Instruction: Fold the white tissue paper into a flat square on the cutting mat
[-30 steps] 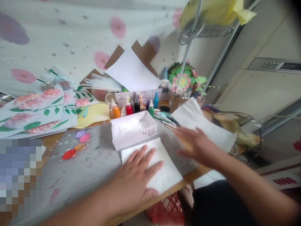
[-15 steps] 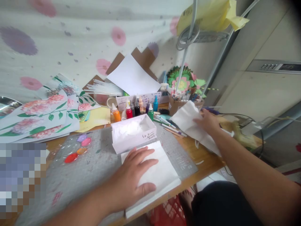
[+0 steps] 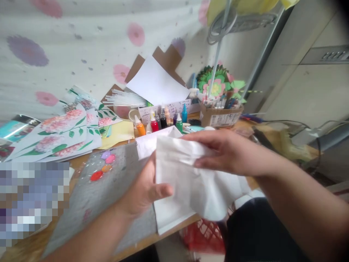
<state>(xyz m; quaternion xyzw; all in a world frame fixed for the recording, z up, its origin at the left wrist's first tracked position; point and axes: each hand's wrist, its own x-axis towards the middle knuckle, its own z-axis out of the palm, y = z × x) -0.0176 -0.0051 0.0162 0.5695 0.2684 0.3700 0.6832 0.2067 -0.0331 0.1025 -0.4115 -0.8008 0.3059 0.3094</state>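
Left hand point(image 3: 145, 190) partly hidden behind white sheet point(image 3: 180, 174); white box point(image 3: 147, 145) partly covered; yellow bundle point(image 3: 249, 6) cut off above.

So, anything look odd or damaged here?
Nothing looks broken. The white sheet in the right hand is wrinkled, and the gray mat has a faint pinkish smudge, possibly paint, on its nearer part. The picture's lower-left is pixelated.

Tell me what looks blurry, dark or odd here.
In the head view, the right hand and the white paper it holds look soft, probably from motion; the small bottles look crisper; the top-right corner falls to black; coarse squares cover the lower left; lighting on the paper looks soft.
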